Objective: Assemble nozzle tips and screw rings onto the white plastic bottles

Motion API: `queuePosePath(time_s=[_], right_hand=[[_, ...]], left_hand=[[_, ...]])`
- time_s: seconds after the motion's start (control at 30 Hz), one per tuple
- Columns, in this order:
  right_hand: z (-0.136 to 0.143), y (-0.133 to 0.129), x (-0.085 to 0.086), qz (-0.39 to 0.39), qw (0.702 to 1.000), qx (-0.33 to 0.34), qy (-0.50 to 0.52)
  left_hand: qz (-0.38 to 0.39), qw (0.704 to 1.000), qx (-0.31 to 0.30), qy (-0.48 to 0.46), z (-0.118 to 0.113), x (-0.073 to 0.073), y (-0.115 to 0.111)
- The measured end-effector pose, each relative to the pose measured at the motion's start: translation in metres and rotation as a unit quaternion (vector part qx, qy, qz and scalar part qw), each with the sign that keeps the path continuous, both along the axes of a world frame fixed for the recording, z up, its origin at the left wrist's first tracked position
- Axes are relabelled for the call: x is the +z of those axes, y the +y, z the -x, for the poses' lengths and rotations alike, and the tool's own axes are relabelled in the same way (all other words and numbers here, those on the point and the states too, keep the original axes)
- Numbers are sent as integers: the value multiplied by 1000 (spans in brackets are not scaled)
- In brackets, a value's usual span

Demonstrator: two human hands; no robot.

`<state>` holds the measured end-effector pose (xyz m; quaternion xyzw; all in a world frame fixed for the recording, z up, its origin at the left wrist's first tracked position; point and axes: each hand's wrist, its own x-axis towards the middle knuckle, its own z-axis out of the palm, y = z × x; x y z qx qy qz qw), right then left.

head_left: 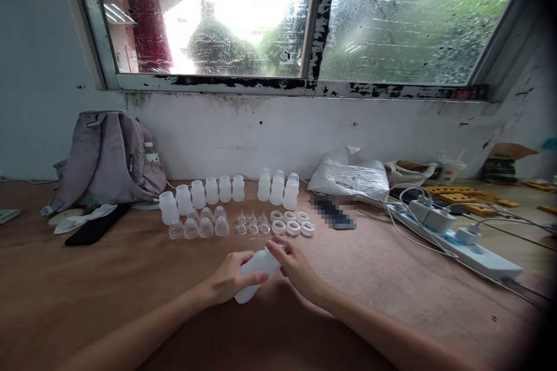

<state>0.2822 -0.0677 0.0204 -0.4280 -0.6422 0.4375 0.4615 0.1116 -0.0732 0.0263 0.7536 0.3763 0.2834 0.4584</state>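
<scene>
A white translucent baby bottle [256,274] lies tilted between my hands above the near part of the table. My left hand [237,275] wraps round its body. At its upper right end, the fingers of my right hand [289,261] close round the neck, where a clear nipple and ring partly show. Beyond my hands stand several clear caps [198,224], nipples [252,222] in two rows and white screw rings [292,223]. Behind these are several open bottle bodies [212,190] and three bottles fitted with tops [277,188].
At the left lie a grey backpack [108,156] and a black flat case [98,225]. A silver padded bag [350,177] and a partly blurred-out dark phone [343,221] lie right of the bottles. Farther right is a power strip [487,261] with plugs and white cables. A window is above.
</scene>
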Motion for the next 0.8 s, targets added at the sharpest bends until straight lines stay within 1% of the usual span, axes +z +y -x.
queuePosePath(time_s=[0.13, 0.3, 0.4, 0.57, 0.8], right_hand=[[2, 0, -1, 6, 1000, -3, 7], [2, -1, 0, 7, 1000, 25, 6], [1, -1, 0, 1, 1000, 32, -2], [2, -3, 2, -10, 1000, 22, -19], [4, -10, 5, -15, 1000, 16, 10]], left_hand=[[38, 999, -12, -16, 3, -4, 4], [121, 991, -35, -44, 4, -4, 1], [132, 988, -43, -62, 6, -4, 0], [151, 983, -60, -83, 6, -3, -1], [195, 972, -81, -100, 5, -2, -6]])
